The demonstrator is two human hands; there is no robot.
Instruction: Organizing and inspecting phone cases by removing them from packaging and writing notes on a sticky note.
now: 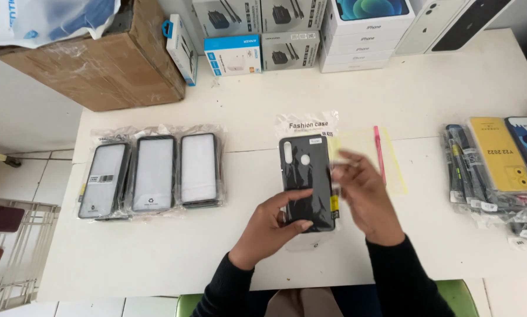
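Item in hand: black plastic phone case (307,182) in a clear plastic sleeve, at the middle of the white table (428,88), slightly toward the near edge.

Your left hand (270,226): fingers closed on the case's near left edge, thumb across its lower face.

Your right hand (364,196): at the case's right edge, fingers curled against the sleeve; blurred, so you cannot tell how firm the hold is.

Just right of the case: a flat yellow-tinted clear bag with a pink strip (379,155), partly under your right hand.

Left: three clear-backed, black-rimmed phone cases in plastic sleeves (152,173), side by side, well apart from your hands.

Right edge: an overlapping pile of sleeved phone cases, one yellow (501,155).

Far edge: brown cardboard box (108,64) at far left, white and blue retail boxes (287,35) along the wall.

Open room: bare tabletop between the left row and your left hand, and a wide bare band on the far side.
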